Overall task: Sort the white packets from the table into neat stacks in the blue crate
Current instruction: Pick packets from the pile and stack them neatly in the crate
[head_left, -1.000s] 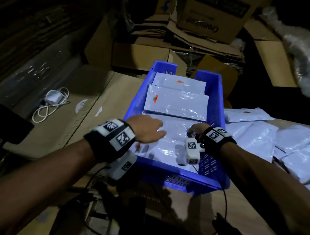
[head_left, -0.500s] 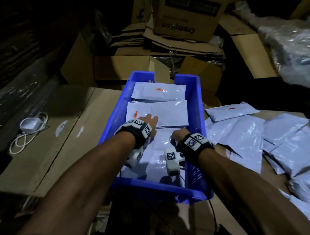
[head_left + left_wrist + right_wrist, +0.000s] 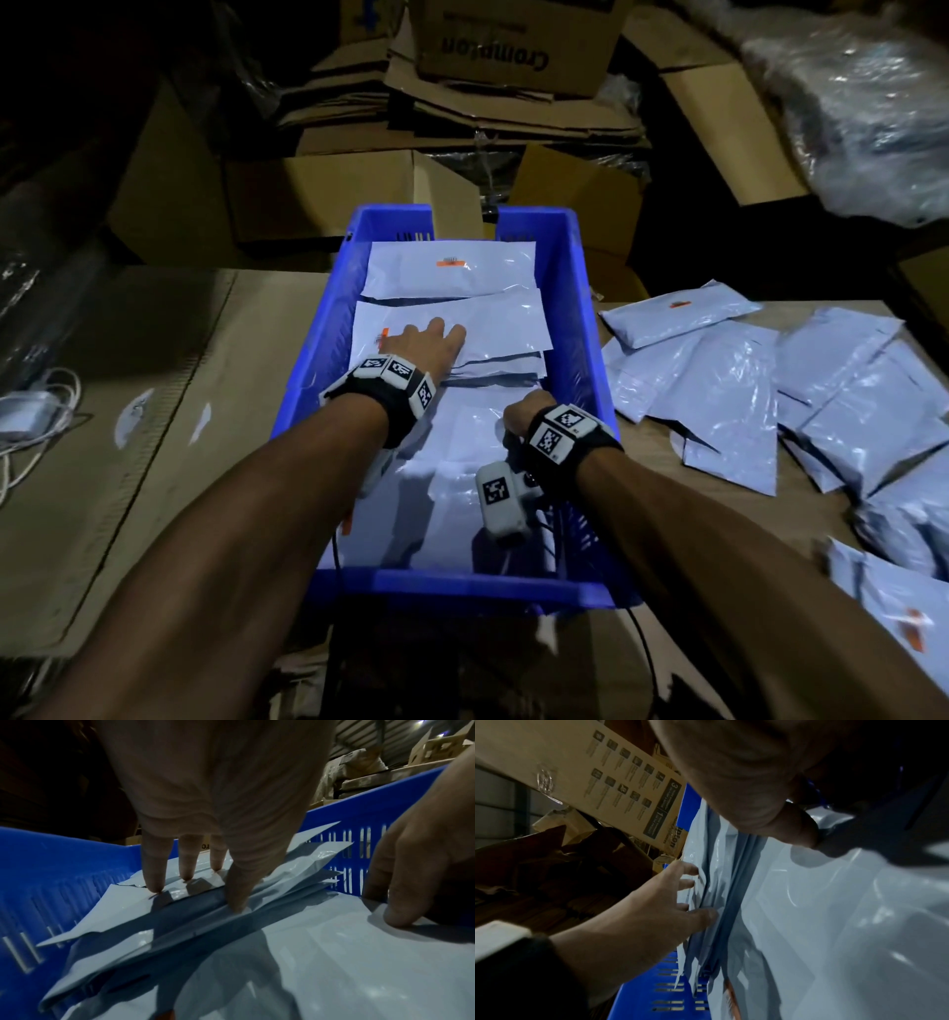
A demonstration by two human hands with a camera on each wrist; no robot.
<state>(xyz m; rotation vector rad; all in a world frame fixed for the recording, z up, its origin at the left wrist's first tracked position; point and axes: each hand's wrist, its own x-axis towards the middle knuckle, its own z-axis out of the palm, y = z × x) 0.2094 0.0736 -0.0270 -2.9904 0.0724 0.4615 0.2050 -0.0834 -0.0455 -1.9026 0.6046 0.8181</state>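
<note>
The blue crate (image 3: pixel 462 586) holds three stacks of white packets. My left hand (image 3: pixel 426 342) lies flat on the middle stack (image 3: pixel 498 329). Its straight fingers (image 3: pixel 154 874) press the top packet, and the thumb pushes against the stack's ragged near edges. My right hand (image 3: pixel 516 413) rests on the near stack (image 3: pixel 447 503) by the crate's right wall. Its thumb (image 3: pixel 795 827) is on top of the uppermost packet and its fingers curl over that packet's far edge. The far stack (image 3: pixel 452 272) is untouched. Several loose packets (image 3: pixel 719 411) lie on the table to the right.
Cardboard boxes (image 3: pixel 513 46) are piled behind the crate, with a plastic-wrapped bundle (image 3: pixel 873 103) at the top right. A flat cardboard sheet (image 3: pixel 154 437) lies left of the crate. A white charger with its cable (image 3: pixel 31 416) sits at the far left edge.
My left hand has moved forward from the near stack onto the middle stack. My right hand has stayed on the near stack by the right wall.
</note>
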